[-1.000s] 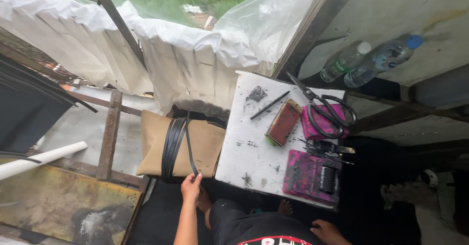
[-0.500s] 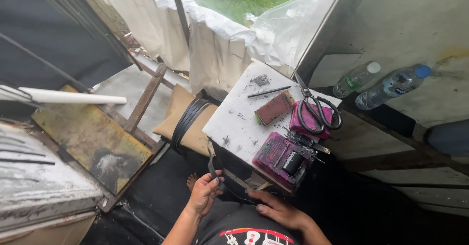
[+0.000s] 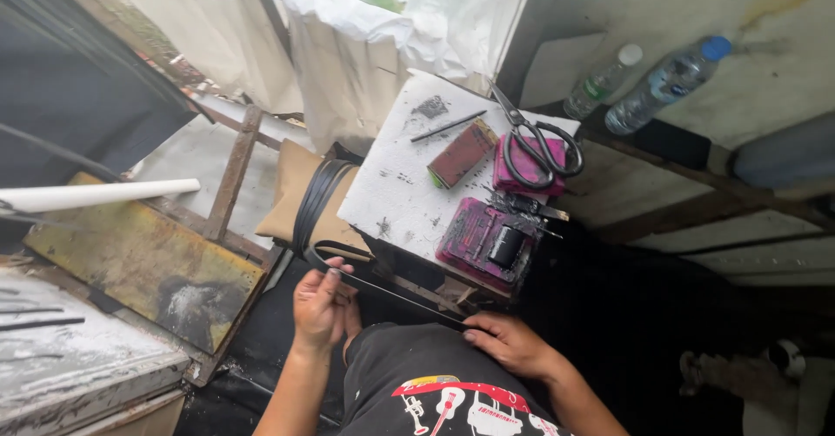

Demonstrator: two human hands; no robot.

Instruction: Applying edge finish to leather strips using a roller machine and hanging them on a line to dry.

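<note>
far left: a white tube (image 3: 104, 194) lying across a yellowed board (image 3: 143, 262). next, a bundle of black strips (image 3: 315, 199) draped over a tan cushion (image 3: 291, 194).

our left hand (image 3: 320, 307) is closed in a pinch around one end of a long black strip (image 3: 391, 290), thumb and fingers pressed together on it near where the strip loops back. the strip's long axis runs from upper left to lower right, low across our lap just in front of the bench (image 3: 400, 188). our right hand (image 3: 509, 342) has its fingers laid flat, pressing the strip's lower right end against the dark cloth.

on the white bench top: a thin dark rod (image 3: 448, 126), a reddish block (image 3: 463, 153), scissors (image 3: 535, 145) on a pink pad (image 3: 513, 175), an ink-stained magenta tray (image 3: 483, 243). far right, two plastic bottles (image 3: 665, 84) on a ledge.
</note>
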